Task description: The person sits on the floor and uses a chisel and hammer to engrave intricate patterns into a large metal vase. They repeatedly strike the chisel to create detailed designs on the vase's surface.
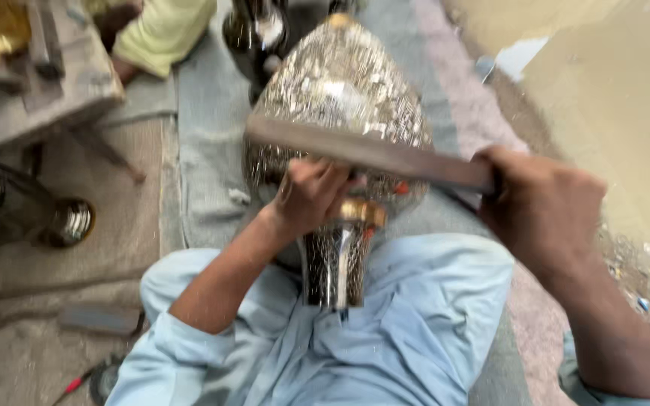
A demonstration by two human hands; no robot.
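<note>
While the left hand point(311, 197) presses the engraved vase point(338, 113), the right hand's point(543, 207) grip is clenched around a flat bar point(370, 153).

A large metal vase point(336, 113), silver with a dense crackled pattern and a gold neck band, is laid on its side across the lap. A long flat bar point(370, 154) is held across its belly.
</note>
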